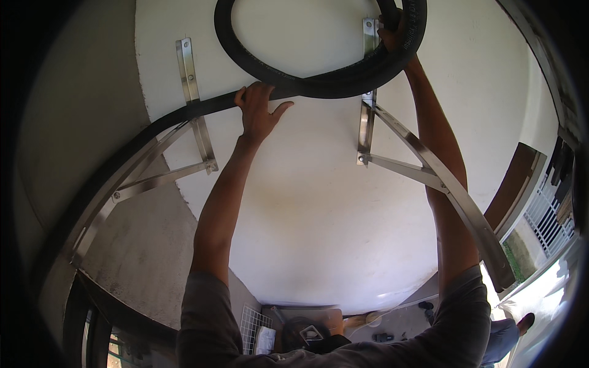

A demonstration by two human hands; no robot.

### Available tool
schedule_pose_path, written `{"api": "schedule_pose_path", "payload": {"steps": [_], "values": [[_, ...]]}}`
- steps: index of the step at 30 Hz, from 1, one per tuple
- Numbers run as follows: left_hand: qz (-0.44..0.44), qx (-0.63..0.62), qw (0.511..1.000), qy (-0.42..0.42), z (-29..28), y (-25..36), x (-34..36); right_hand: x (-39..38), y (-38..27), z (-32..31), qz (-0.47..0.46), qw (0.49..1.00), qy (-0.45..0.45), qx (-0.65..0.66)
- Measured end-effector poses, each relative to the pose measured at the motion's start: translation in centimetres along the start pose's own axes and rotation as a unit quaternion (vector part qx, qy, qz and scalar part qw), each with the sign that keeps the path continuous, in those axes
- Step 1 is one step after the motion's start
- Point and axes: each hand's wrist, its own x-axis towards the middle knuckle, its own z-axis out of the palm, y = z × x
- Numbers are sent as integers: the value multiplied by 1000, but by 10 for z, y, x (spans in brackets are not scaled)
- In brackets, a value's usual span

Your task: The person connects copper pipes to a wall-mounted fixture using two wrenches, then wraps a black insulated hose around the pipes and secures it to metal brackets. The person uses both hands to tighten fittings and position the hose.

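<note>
A thick black flexible hose [331, 89] bears pale printing. Its upper part bends into a loop, cut off by the view's upper edge, with lengths overlapping at lower right; a single run curves down to the left, crossing the left metal bracket [204, 142].

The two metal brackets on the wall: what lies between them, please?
In the head view: the left hand and its forearm, a stretch of black hose, and white wall behind.

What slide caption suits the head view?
Left hand and right hand on a looped black hose by metal wall brackets.
</note>
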Motion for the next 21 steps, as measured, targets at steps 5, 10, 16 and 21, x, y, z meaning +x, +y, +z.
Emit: {"api": "schedule_pose_path", "payload": {"steps": [5,10,16,21], "values": [[10,-44,996,76,18,-1,-10,5,-12,3,-50,985,-51,-157],[41,-37,992,112,28,-5,-15,3,-31,8,-94,986,-11,-140],[-4,-64,992,112,27,7,-22,5,-46,17,-68,987,-37,-143],[15,-26,993,112,34,0,-27,12,-58,18,-20,988,-64,-137]]}}
